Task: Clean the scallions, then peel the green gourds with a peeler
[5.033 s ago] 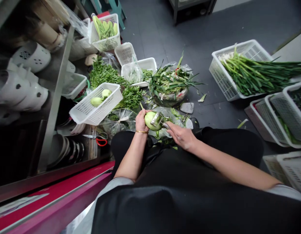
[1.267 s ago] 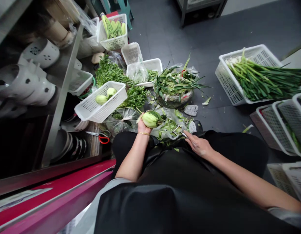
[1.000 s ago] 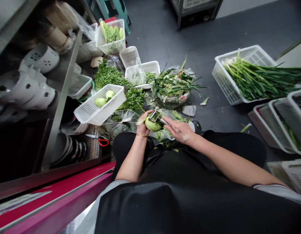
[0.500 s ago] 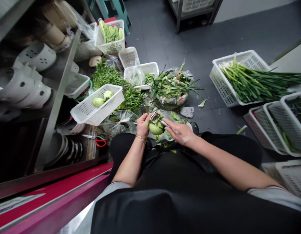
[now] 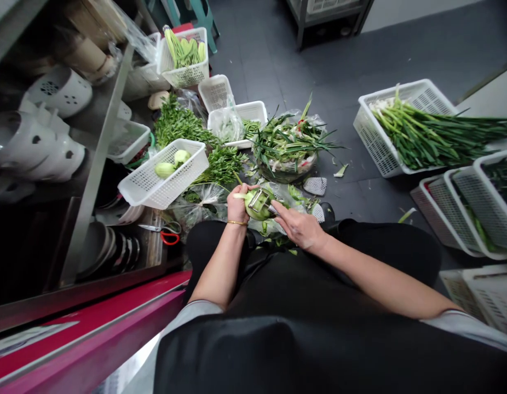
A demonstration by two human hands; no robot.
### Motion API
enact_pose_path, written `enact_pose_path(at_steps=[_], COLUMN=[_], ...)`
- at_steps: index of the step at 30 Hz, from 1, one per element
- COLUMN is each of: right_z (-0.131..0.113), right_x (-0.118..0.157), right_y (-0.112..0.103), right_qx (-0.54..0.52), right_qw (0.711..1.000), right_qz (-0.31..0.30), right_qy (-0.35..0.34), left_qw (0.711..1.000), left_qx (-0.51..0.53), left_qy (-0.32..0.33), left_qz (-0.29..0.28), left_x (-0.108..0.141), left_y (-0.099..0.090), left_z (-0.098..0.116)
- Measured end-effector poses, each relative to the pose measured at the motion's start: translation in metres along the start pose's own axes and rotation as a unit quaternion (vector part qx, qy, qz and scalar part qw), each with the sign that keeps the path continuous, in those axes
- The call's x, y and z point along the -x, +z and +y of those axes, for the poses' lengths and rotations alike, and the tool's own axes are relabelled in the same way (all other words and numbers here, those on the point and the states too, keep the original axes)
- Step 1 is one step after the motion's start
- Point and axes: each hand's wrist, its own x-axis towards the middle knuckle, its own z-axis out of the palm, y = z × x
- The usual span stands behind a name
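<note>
Here | left hand [image 5: 237,208] extended, gripping squash [image 5: 255,214] | right hand [image 5: 300,225] angled inward, grasping peeler [image 5: 271,208]

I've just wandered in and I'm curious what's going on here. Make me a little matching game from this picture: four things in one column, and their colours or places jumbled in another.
Column one
1. peeler
2. vegetable under the peeler
3. scissors
4. bracelet

Column two
A. gold-coloured
B. in the left hand's grip
C. partly red
D. in the right hand's grip

Right pairs: 1-D, 2-B, 3-C, 4-A
</note>
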Motion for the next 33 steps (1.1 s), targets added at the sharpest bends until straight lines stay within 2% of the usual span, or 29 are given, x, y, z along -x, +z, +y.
enact_pose_path(at_steps=[2, 5, 6, 8, 11, 13, 16, 18, 19, 21, 23, 26, 29, 33], right_z=[0.011, 0.044, 0.051, 0.053, 0.033, 0.024, 0.037, 0.055, 0.061, 0.062, 0.046, 0.011, 0.003, 0.040], right_x=[0.012, 0.039, 0.043, 0.038, 0.011, 0.001, 0.013, 0.027, 0.030, 0.025, 0.007, -0.019, -0.008, 0.044], right_y=[0.021, 0.046, 0.048, 0.041, 0.024, 0.026, 0.048, 0.057, 0.056, 0.041, 0.016, -0.006, 0.013, 0.052], right_qx=[0.014, 0.030, 0.024, -0.019, -0.102, -0.122, -0.090, -0.069, -0.071, -0.099, -0.119, -0.087, -0.047, 0.013], right_qw=[1.000, 0.995, 0.995, 0.998, 0.994, 0.991, 0.996, 0.997, 0.996, 0.995, 0.992, 0.995, 0.998, 0.999], right_qz=[-0.015, -0.069, -0.076, -0.047, 0.033, 0.053, 0.008, -0.038, -0.044, -0.010, 0.033, 0.037, 0.034, -0.030], right_qy=[0.014, 0.059, 0.063, 0.049, -0.006, -0.032, -0.005, 0.025, 0.032, 0.021, -0.008, -0.028, -0.015, 0.022], left_qw=[0.999, 0.997, 0.997, 0.997, 0.996, 0.995, 0.994, 0.996, 0.997, 0.997, 0.995, 0.993, 0.992, 0.994], left_qx=[0.011, 0.041, 0.051, 0.064, 0.073, 0.077, 0.087, 0.087, 0.079, 0.048, 0.011, -0.007, -0.011, 0.019], left_qy=[-0.007, -0.018, -0.020, -0.024, -0.036, -0.035, -0.027, -0.012, 0.002, 0.035, 0.058, 0.088, 0.102, 0.074], left_qz=[0.030, 0.059, 0.059, 0.047, 0.041, 0.053, 0.061, 0.030, 0.008, -0.044, -0.077, -0.079, -0.069, -0.072], left_x=[-0.005, -0.015, -0.017, -0.022, -0.024, -0.024, -0.025, -0.025, -0.024, -0.020, -0.015, -0.007, -0.004, -0.009], left_y=[-0.005, -0.019, -0.022, -0.026, -0.024, -0.023, -0.024, -0.026, -0.026, -0.023, -0.017, -0.009, -0.010, -0.020], left_z=[-0.002, -0.004, -0.003, -0.003, -0.003, -0.004, -0.002, 0.001, 0.004, 0.008, 0.010, 0.010, 0.007, 0.009])
